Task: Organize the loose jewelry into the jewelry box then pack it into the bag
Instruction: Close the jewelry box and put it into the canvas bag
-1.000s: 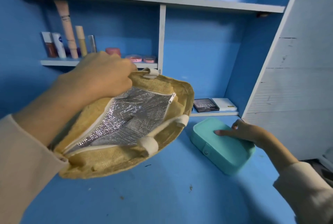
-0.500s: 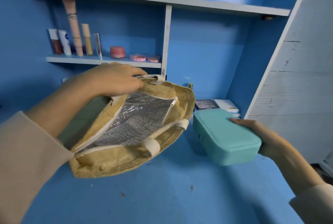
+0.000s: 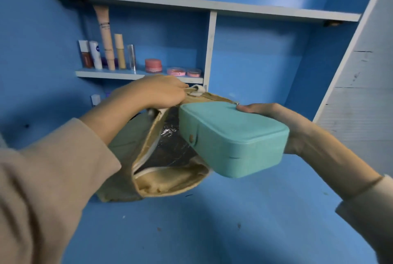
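Holding box at bag mouth

Right hand [image 3: 282, 123] clamped on one end of the closed teal jewelry box [image 3: 234, 138]. Box is in the air, tilted, snap end over the open mouth of the tan bag [image 3: 168, 181]. Left hand [image 3: 161, 91] grips the bag's far rim by the white handle [image 3: 196, 90]. Foil lining [image 3: 170, 149] visible. Bag's lower edge is on the blue table [image 3: 212, 232]. Cosmetics [image 3: 105, 38] on the shelf [image 3: 110, 74] behind.

Left hand [image 3: 158, 92], right hand [image 3: 284, 124], both clenched.
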A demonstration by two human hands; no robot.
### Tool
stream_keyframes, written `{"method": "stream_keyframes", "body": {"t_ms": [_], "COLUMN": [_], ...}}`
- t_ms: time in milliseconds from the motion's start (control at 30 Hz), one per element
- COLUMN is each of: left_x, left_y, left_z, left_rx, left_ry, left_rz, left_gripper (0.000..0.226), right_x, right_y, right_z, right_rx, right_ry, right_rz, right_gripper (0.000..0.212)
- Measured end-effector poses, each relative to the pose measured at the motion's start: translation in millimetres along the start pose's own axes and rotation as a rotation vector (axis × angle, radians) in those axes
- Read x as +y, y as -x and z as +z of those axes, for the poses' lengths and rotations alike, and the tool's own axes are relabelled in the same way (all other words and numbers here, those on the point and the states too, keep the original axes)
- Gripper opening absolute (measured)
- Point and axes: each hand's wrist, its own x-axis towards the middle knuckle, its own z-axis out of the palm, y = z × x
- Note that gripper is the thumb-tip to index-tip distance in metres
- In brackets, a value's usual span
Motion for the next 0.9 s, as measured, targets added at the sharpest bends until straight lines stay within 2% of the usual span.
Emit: {"method": "stream_keyframes", "body": {"t_ms": [67,167,300,500,600,667,733,800,867,900], "left_x": [7.5,17.0,23.3,33.4,34.6,31.4,21.7,5.7,-10.3,-17.0], "left_y": [2.1,3.9,5.4,2.1,-0.8,-1.6,-4.2,-7.9,-10.7,-11.3], "left_z": [-1.6,-0.9,-3.1,-4.2,-0.2,3.4,5.1,4.9,4.9,4.8], "left_rx": [0.024,0.058,0.075,0.043,0.001,-0.028,-0.034,-0.043,-0.063,-0.070], "left_ry": [0.015,0.055,0.137,0.142,0.164,0.145,0.150,0.184,0.215,0.229], "left_rz": [0.015,0.033,0.059,0.146,0.183,0.197,0.183,0.162,0.160,0.163], "left_gripper": [0.034,0.036,0.035,0.029,0.031,0.032,0.031,0.032,0.033,0.033], "right_x": [-2.4,0.2,12.8,42.1,50.7,54.1,51.7,41.0,24.2,15.3], "right_y": [-7.5,-26.1,-44.0,-66.9,-75.0,-79.5,-80.9,-70.3,-49.0,-38.2], "right_z": [16.6,34.9,61.7,90.8,106.8,112.8,110.4,103.6,94.2,88.0], "right_rx": [-0.022,0.063,0.209,0.331,0.366,0.372,0.337,0.210,0.074,0.064], "right_ry": [0.008,0.043,0.039,-0.199,-0.220,-0.191,-0.199,-0.175,0.009,0.157], "right_rz": [0.051,0.130,0.168,0.137,0.170,0.191,0.192,0.204,0.154,0.071], "right_gripper": [0.052,0.060,0.054,0.080,0.103,0.108,0.097,0.086,0.053,0.036]}}
